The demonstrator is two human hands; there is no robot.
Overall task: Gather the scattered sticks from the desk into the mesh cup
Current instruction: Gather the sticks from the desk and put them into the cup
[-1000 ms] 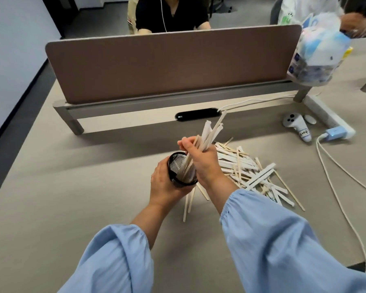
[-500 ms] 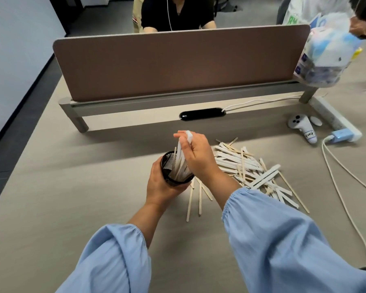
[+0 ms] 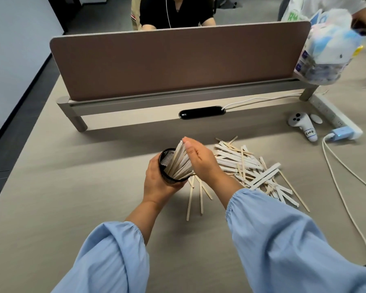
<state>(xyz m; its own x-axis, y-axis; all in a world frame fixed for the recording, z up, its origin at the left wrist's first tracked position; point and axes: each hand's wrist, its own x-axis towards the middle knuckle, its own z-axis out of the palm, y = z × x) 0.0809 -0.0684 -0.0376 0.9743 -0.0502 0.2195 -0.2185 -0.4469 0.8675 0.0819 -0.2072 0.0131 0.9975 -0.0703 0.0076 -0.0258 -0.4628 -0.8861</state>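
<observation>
Many sticks beside mesh cup, controller

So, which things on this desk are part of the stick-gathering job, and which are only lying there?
Part of the job:
- mesh cup, held by the left hand
- bundle of sticks in the cup, right hand against it
- loose sticks on the desk

Only lying there:
- white controller
- power strip
- white cables
- plastic bag

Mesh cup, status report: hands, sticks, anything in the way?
Left hand grips tilted cup. Right hand flat against bundle in cup, open. Big pile on desk, three strays near cup. Nothing in the way.
</observation>
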